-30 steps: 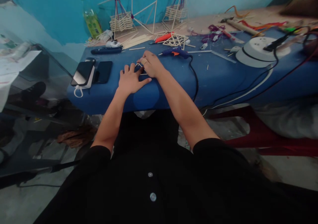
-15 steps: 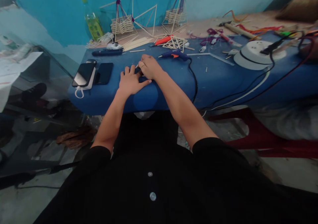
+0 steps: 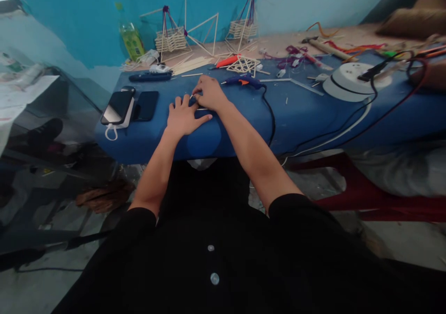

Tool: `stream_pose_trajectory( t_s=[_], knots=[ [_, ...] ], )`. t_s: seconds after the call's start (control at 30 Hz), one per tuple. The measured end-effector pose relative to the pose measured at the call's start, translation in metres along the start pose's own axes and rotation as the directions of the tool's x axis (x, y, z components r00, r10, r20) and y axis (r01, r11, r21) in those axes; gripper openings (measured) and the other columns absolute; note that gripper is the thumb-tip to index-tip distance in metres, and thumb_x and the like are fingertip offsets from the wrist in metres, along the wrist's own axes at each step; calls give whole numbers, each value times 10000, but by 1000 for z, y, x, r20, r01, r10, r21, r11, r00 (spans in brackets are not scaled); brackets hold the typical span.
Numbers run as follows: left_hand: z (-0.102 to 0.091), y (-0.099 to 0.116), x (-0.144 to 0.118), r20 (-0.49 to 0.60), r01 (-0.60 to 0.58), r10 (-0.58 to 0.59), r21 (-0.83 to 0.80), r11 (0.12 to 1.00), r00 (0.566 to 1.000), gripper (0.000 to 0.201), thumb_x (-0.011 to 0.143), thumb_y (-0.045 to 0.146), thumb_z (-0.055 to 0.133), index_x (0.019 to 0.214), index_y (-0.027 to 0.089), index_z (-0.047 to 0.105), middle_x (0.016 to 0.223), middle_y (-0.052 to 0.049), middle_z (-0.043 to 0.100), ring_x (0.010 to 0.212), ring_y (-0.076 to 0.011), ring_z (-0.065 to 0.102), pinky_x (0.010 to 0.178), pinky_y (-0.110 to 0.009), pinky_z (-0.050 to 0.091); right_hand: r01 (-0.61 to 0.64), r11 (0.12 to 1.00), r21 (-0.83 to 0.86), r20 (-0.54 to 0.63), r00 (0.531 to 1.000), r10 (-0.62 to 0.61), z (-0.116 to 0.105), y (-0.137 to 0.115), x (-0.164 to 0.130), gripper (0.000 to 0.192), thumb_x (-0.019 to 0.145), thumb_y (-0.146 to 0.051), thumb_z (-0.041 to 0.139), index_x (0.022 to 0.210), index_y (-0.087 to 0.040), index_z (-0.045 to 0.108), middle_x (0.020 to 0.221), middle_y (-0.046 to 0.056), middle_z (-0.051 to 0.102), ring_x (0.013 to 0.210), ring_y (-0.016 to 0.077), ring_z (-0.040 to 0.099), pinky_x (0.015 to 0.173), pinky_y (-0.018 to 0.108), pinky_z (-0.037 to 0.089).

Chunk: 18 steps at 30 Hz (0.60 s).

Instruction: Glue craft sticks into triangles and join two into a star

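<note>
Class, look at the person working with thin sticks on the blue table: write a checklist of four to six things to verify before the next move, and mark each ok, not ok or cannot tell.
1. Left hand flat on the blue table, steadying the work: ok.
2. Right hand pinching at the thin sticks: ok.
3. Sticks joined firmly: cannot tell, the fingers hide them.
4. Glue gun within reach, beside the right hand: ok.
5. Glue gun cord apart from the forearms: ok.
6. Phones away from the hands: ok.

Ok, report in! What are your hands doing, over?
Left hand flat on blue table. Right hand pinching thin sticks. Glue gun just beyond, phones left.
</note>
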<state>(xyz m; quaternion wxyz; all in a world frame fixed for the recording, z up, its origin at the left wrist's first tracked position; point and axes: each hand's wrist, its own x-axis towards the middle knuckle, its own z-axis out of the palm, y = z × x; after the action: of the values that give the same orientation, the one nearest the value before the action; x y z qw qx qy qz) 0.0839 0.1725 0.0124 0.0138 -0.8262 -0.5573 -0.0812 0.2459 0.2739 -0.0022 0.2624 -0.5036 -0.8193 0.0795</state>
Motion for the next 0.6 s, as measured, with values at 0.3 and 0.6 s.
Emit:
stream_pose_trajectory(
  t_s=[0.3,0.6],
  knots=[
    [-4,3,-2,13,-3,4,-30,1000,1000,776,1086,781,481,1664,272,582,1736,-178,455,1558,-509,416,1252,-650,397,89,992,-85,194,978,-71,-7,12,34,215,959,-200,670,1056,-126,848,1174,179,776,1298,368,654,1327,587,435],
    [1,1,0,-3,-13,13,-63,998,1000,736,1070,768,533,1595,269,668,1739,-180,456,1577,-509,405,1265,-667,386,98,967,-234,189,980,-54,1,9,34,289,1039,-315,613,1126,-121,809,1370,197,702,1344,366,624,1249,518,497]
  ],
)
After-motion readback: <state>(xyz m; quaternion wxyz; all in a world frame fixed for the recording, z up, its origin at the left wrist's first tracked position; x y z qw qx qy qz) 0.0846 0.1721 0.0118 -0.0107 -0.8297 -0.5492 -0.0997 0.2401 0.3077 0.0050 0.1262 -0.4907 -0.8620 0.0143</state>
